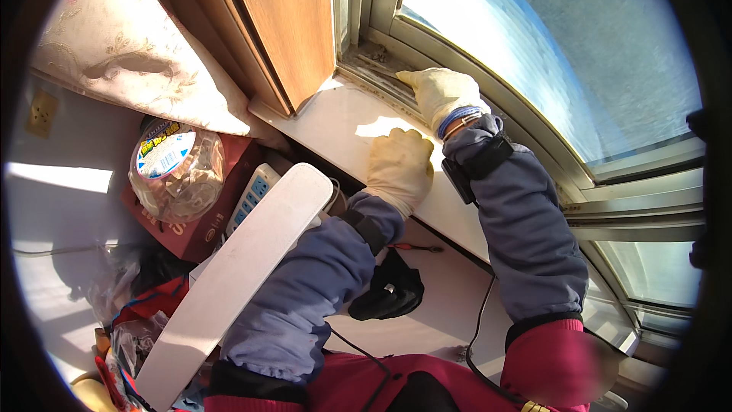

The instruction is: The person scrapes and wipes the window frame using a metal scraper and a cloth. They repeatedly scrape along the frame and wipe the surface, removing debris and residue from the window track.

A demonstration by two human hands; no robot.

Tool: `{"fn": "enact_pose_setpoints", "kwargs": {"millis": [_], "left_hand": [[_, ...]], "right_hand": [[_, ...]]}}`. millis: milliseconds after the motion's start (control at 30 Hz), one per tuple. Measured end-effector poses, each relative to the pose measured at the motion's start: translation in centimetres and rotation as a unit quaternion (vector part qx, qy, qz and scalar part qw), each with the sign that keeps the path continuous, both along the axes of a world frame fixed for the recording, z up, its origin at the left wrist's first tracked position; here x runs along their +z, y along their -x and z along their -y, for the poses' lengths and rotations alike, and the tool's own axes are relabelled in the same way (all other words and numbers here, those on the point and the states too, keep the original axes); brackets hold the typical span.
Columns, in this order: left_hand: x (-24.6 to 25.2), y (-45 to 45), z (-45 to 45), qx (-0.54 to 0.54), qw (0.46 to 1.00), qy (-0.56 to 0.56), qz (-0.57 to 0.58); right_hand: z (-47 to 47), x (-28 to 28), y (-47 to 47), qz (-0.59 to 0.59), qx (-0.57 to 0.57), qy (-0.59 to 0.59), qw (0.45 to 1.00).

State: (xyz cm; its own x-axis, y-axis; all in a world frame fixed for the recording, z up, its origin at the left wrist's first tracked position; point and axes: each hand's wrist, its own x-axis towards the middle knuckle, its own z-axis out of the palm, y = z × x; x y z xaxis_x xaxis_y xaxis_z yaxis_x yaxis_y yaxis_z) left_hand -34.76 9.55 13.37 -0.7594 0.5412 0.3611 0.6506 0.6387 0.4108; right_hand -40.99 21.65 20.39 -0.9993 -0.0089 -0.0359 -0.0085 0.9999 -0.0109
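Note:
Both my hands wear pale yellowish gloves. My left hand (400,170) rests on the white windowsill (320,109) with its fingers curled into a fist; nothing shows in it. Farther out, my right hand (447,91) reaches into the track (380,74) of the sliding window, one finger extended towards the left. Whether its curled fingers grip something thin is hidden. Dirt and grey debris (374,52) lie in the corner of the track. The metal window frame (492,88) borders my right hand, and its glass pane (617,57) stands beyond.
A wooden panel (291,23) meets the sill at the left. Below it are a clear plastic jar (191,183), a dark red box (197,234), a power strip (251,194) and a long white padded board (240,280). A black cloth item (394,292) and red-handled tool (413,247) lie below the sill.

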Motion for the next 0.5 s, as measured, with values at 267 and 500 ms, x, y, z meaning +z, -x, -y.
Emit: {"fn": "enact_pose_setpoints", "kwargs": {"millis": [267,500], "left_hand": [[0.2,0.0,0.1,0.001,1.0,-0.006,-0.017],[-0.9,0.2,0.0,-0.009,0.997,-0.077,-0.029]], "right_hand": [[-2.6,1.8,-2.1,-0.008,-0.052,0.058,0.997],[-9.3,1.1,-14.2,-0.07,-0.083,0.031,0.994]]}}
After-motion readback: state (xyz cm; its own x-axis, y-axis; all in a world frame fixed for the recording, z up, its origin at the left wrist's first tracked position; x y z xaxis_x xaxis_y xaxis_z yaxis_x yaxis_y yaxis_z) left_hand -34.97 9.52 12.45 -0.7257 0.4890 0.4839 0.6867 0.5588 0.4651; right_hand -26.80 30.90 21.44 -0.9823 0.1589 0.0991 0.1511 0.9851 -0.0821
